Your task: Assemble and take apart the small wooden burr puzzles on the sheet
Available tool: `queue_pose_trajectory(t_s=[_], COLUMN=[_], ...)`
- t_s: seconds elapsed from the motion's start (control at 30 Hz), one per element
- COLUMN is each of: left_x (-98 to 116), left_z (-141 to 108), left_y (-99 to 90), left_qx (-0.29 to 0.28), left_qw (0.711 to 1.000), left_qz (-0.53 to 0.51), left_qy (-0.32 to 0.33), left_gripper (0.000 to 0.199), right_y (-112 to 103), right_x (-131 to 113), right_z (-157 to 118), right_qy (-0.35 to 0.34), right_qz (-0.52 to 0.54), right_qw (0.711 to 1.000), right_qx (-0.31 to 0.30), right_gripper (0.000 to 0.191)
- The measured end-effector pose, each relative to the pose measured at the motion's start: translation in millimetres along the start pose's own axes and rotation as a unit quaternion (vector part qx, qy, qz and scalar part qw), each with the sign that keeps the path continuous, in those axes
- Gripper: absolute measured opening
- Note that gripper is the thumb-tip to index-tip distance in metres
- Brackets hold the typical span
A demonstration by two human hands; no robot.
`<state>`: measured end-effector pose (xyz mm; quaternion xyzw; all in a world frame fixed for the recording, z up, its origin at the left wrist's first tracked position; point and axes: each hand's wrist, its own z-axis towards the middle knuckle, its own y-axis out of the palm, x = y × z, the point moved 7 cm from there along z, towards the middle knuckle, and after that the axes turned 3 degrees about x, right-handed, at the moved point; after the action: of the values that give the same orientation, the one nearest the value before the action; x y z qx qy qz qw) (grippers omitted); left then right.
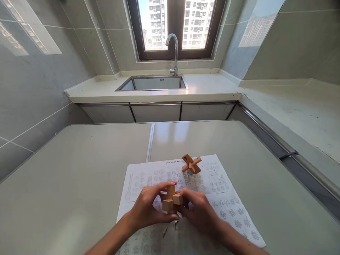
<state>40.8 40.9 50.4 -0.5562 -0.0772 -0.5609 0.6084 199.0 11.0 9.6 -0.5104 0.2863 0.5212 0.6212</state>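
Between my two hands is a wooden burr puzzle (168, 204) made of interlocking light-brown blocks, held just above a printed sheet. My left hand (148, 205) grips it from the left, with a finger at its top and the thumb below. My right hand (198, 210) closes on its right side, fingers and thumb bent around the blocks. Some fingertips are hidden behind the wood. Beyond the hands, a second wooden puzzle (191, 164), star-shaped with crossing pieces, rests on the instruction sheet (231, 205), which carries rows of small diagrams.
The sheet lies on a pale table (66, 184) with a seam (150, 141) running away from me. Past the table's far edge is a white counter (207, 83) with a sink (159, 83) and a faucet (175, 53) below a window. Another counter (297, 106) runs along the right.
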Motion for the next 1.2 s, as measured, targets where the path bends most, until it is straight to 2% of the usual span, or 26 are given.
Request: queue_pose_trajectory(t_s=[0.17,0.33,0.57,0.9,1.07,1.2], left_x=[1,2,1,1,-4,-9], left_z=[1,0,0,2,1,2], left_y=[1.4,3.1,5.4,5.9,7.6,9.8], left_qx=[-0.007,-0.011,-0.015,-0.004,-0.029,-0.062], left_qw=[1.000,0.999,0.998,0.999,0.998,0.997], left_qz=[-0.009,-0.015,-0.021,-0.014,-0.040,-0.051], left_qy=[-0.005,0.027,0.058,0.044,0.027,-0.015], left_gripper=[0.086,0.085,0.088,0.087,0.090,0.094], right_y=[-7,-11,-10,-10,-10,-11], right_x=[-11,-18,-16,-14,-11,-5], right_z=[0,2,2,2,1,0], right_qy=[-0.068,-0.102,-0.093,-0.078,-0.065,-0.022], right_qz=[-0.046,-0.048,-0.050,-0.066,-0.063,-0.046], right_qw=[0.996,0.992,0.993,0.993,0.995,0.998], right_qx=[0.035,0.052,0.053,0.054,0.050,0.046], right_gripper=[0.006,0.014,0.013,0.013,0.014,0.010])
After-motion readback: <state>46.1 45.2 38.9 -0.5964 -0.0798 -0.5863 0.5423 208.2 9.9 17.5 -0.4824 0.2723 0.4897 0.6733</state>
